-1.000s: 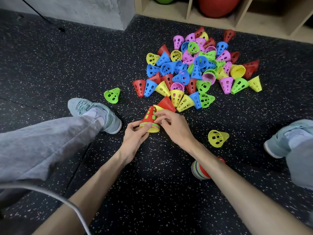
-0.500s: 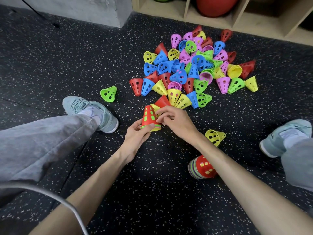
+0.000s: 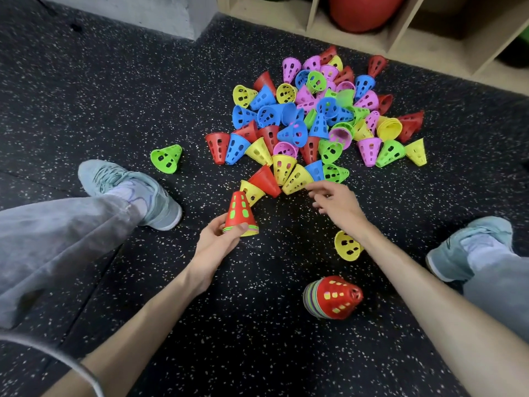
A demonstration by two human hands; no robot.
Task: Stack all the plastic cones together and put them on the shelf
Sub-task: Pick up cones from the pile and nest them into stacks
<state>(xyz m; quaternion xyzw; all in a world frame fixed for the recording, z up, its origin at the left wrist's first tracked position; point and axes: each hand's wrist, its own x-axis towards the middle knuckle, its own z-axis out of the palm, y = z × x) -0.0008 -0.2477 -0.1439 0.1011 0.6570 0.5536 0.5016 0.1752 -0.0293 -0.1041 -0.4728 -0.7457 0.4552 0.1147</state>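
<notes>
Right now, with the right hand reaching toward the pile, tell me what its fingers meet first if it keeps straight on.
Probably the yellow cone lying on its side at the pile's near edge; the right hand has its fingertips almost on it. Depth is unclear, so they may pass above.

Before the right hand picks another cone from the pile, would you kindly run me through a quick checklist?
1. Left hand grips the small stack by its base: ok.
2. Right hand is empty, fingers open: ok.
3. A loose cone is close: the yellow cone lies just before the fingertips: ok.
4. Stack's red top cone sits upright, tip up: ok.
5. Second stack lies on its side on the floor, apart from both hands: ok.
6. Free room on the shelf: cannot tell.
</notes>
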